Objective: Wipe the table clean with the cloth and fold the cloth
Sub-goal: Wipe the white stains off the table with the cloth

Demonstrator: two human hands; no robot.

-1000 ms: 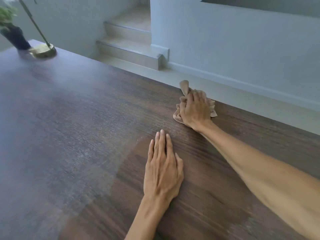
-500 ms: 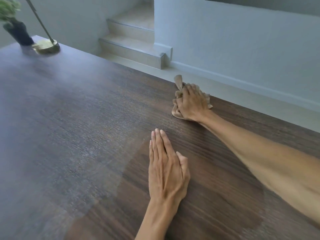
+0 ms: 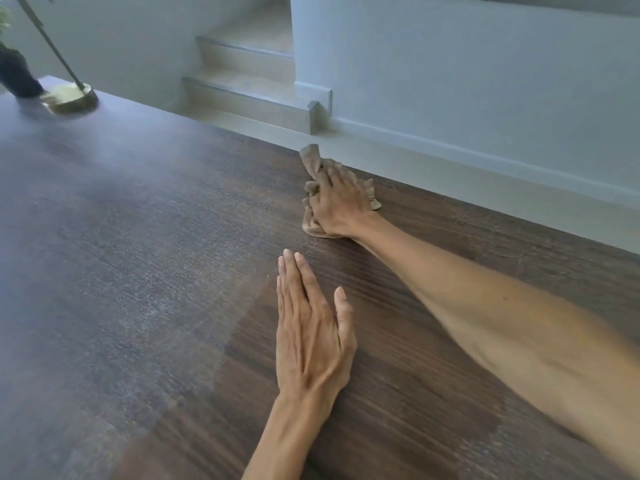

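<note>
A dark wood-grain table point(image 3: 145, 244) fills most of the view. Near its far edge my right hand point(image 3: 337, 202) grips a crumpled tan cloth point(image 3: 311, 164) and presses it onto the tabletop; one corner of the cloth sticks up past my fingers, and most of the rest is hidden under my palm. My left hand point(image 3: 310, 327) lies flat on the table closer to me, fingers straight and together, holding nothing. The two hands are apart.
A lamp with a round brass base point(image 3: 71, 98) and a thin slanted stem stands at the table's far left corner, beside a dark plant pot point(image 3: 15, 77). Beyond the far edge are a pale floor, stair steps point(image 3: 249, 98) and a white wall.
My right hand has slid the cloth a little to the left along the far edge of the table. My left hand stays flat in about the same place.
</note>
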